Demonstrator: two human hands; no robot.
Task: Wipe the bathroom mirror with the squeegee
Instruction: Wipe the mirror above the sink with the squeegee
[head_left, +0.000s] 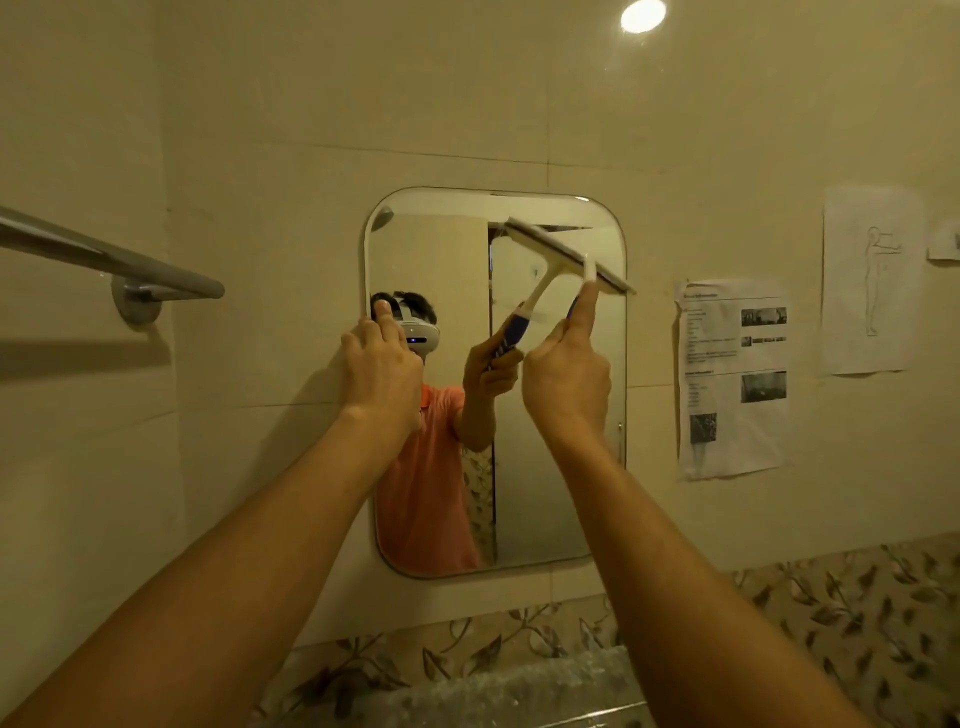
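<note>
My right hand grips the squeegee by its blue handle, forefinger along the neck, the blade slanted on the upper right of the mirror. My left hand rests on the mirror's left edge, holding nothing. The print on the printed sheet right of the mirror is too small to read.

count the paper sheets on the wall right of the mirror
3. A printed sheet with photos beside the mirror, a figure drawing higher and further right, and a small sheet cut by the frame's right edge. More may lie beyond it.
</note>
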